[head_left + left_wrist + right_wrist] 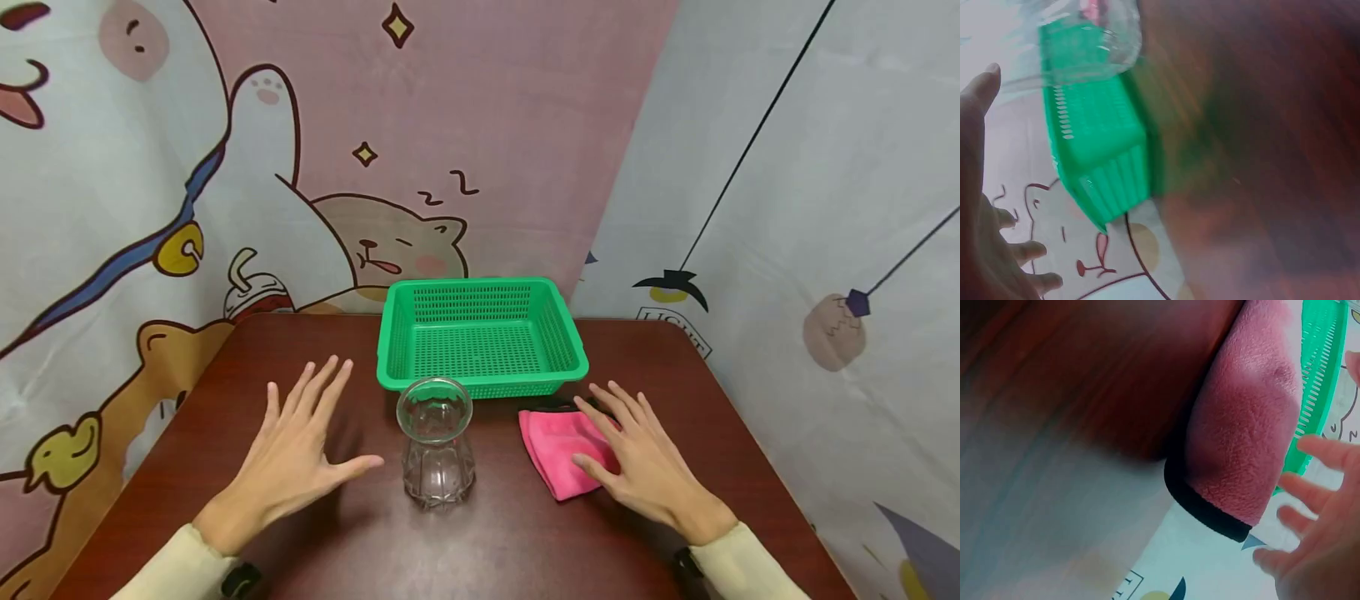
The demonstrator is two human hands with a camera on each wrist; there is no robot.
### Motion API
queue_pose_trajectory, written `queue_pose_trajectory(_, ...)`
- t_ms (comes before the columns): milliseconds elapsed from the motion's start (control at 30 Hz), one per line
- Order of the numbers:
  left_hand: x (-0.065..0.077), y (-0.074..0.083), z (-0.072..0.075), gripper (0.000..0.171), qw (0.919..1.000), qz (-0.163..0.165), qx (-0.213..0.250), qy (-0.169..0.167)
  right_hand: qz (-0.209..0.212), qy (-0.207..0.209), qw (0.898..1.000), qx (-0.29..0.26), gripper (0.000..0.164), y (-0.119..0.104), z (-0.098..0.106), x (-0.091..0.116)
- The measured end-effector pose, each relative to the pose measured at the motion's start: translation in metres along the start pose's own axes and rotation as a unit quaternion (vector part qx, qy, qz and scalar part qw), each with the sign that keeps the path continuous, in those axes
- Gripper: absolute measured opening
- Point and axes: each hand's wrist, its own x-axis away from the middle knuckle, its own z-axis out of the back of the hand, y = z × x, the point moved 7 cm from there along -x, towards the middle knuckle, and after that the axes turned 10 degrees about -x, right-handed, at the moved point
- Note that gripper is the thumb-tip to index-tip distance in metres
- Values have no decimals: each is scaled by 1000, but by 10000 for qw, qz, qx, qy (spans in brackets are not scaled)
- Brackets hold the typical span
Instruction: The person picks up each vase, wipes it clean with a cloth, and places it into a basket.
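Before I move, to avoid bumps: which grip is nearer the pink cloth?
Right: the right grip is at the right edge of the pink cloth; the left grip is farther left, past the jar.

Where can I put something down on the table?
The table is bare left of the green basket, beyond the left hand; right of the basket, beyond the right hand; and in front of the glass jar. It's crowded between jar and basket, and around the pink cloth.
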Motion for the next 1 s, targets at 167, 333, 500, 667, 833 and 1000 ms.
queue_pose_trajectory(167, -8, 17, 12, 125, 9991, -226, 352, 103, 120, -225, 9995, -159, 80, -3, -5, 3)
queue_pose_trajectory(333, -14, 35, 24, 123, 9964, -511, 630, 254, 141, -326, 9991, -213, 79, -5, -8, 3)
queue_pose_trajectory(500, -20, 49, 31, 120, 9933, -728, 790, 425, 202, -357, 9989, -236, 78, -7, -10, 2)
queue_pose_trajectory(667, -25, 63, 35, 119, 9901, -899, 904, 587, 245, -413, 9985, -244, 76, -9, -12, 3)
queue_pose_trajectory(833, -28, 75, 36, 117, 9888, -990, 912, 646, 259, -596, 9977, -189, 75, -9, -15, -1)
queue_pose_trajectory(1000, -31, 83, 33, 114, 9893, -1036, 844, 577, 326, -832, 9959, -169, 72, -8, -18, -5)
